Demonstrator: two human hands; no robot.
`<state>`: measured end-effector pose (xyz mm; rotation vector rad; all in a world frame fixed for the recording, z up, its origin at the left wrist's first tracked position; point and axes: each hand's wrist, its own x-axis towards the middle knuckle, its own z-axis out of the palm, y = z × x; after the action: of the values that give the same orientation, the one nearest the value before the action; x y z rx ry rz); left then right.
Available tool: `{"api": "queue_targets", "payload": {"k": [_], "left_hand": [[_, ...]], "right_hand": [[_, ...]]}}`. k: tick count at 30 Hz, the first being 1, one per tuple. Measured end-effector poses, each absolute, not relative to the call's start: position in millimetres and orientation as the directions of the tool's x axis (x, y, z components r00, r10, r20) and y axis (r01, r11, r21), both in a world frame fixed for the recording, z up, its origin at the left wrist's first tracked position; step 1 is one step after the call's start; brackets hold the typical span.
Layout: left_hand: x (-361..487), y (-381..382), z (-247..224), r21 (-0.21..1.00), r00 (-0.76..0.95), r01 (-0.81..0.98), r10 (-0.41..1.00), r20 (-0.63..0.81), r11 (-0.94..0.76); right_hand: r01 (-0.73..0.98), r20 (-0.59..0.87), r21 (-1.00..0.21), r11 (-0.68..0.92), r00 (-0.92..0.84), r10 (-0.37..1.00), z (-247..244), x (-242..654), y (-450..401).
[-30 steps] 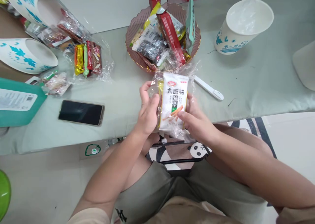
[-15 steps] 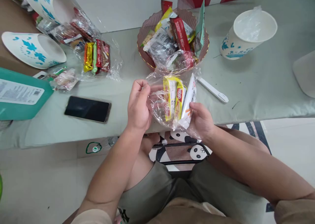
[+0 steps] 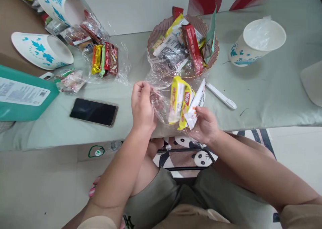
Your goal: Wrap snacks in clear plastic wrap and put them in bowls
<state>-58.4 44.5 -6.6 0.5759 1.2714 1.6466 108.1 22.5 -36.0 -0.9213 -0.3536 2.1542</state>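
Observation:
Between my hands, at the table's near edge, is a clear plastic bag [image 3: 162,106]. My left hand [image 3: 143,104] pinches the bag's left side with thumb and fingers. My right hand [image 3: 206,124] is closed round the snack packets from the right, its thumb on a white packet [image 3: 197,103]. Beside that packet stand yellow-and-white snack packets [image 3: 177,99], one with a red label. Loose film overlaps them, so how far they sit inside the bag is hard to see. Just behind lies a pink scalloped bowl [image 3: 215,59] heaped with wrapped snacks.
A white box cutter-like tool [image 3: 221,96] lies right of my hands. A paper cup [image 3: 243,54] holding crumpled plastic stands further right. To the left are a phone [image 3: 94,111], a bag of snack bars [image 3: 105,59], a tipped paper cup [image 3: 40,51] and a green container [image 3: 25,94].
My left hand has drawn the film leftward off the packets, which now show more plainly. The white packet tilts further right in my right hand. The view has shifted slightly.

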Motion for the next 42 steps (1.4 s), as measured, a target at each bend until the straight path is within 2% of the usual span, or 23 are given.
{"api": "queue_targets", "payload": {"k": [3, 7, 12, 16, 19, 24, 28, 36, 39, 42], "left_hand": [[-58.9, 46.6, -1.5, 0.831, -0.322, -0.545, 0.888, -0.329, 0.11], [-60.6, 44.2, 8.4, 0.731, -0.058, -0.651, 0.947, -0.317, 0.205], [-61.0, 43.6, 7.9, 0.823, -0.012, -0.528, 0.967, -0.253, 0.209], [-66.3, 43.6, 6.2, 0.819, 0.013, -0.531, 0.969, -0.247, 0.216], [-71.9, 41.4, 7.3, 0.791, 0.021, -0.574, 0.97, -0.243, 0.211], [-72.9, 36.1, 12.6, 0.821, 0.009, -0.528, 0.969, -0.248, 0.215], [-66.2, 36.6, 20.5, 0.797, -0.004, -0.573, 0.972, -0.236, 0.191], [-60.0, 46.3, 39.8, 0.623, -0.028, -0.773, 0.973, -0.229, 0.125], [-67.6, 47.6, 42.9, 0.627, -0.124, -0.779, 0.975, -0.185, 0.02], [-82.0, 47.1, 43.6, 0.688, -0.292, -0.718, 0.944, -0.155, -0.109]], "right_hand": [[-0.563, -0.452, -0.488, -0.668, -0.491, 0.744, -30.3, 112.6, 25.1], [-0.543, -0.465, -0.479, -0.69, -0.51, 0.723, -27.2, 113.7, 25.3], [-0.512, -0.462, -0.462, -0.724, -0.558, 0.69, -30.5, 105.5, 24.9], [-0.512, -0.456, -0.488, -0.707, -0.541, 0.707, -31.6, 102.3, 27.7], [-0.53, -0.482, -0.464, -0.71, -0.522, 0.704, -32.6, 101.2, 28.7], [-0.536, -0.565, -0.425, -0.729, -0.472, 0.677, -37.7, 99.0, 28.6], [-0.536, -0.571, -0.365, -0.761, -0.517, 0.637, -39.8, 99.5, 29.4], [-0.64, -0.553, -0.14, -0.756, -0.583, 0.596, -35.8, 93.6, 27.7], [-0.66, -0.561, -0.147, -0.736, -0.557, 0.612, -34.7, 94.2, 29.2], [-0.642, -0.544, -0.225, -0.733, -0.541, 0.641, -35.3, 97.4, 31.2]]}}
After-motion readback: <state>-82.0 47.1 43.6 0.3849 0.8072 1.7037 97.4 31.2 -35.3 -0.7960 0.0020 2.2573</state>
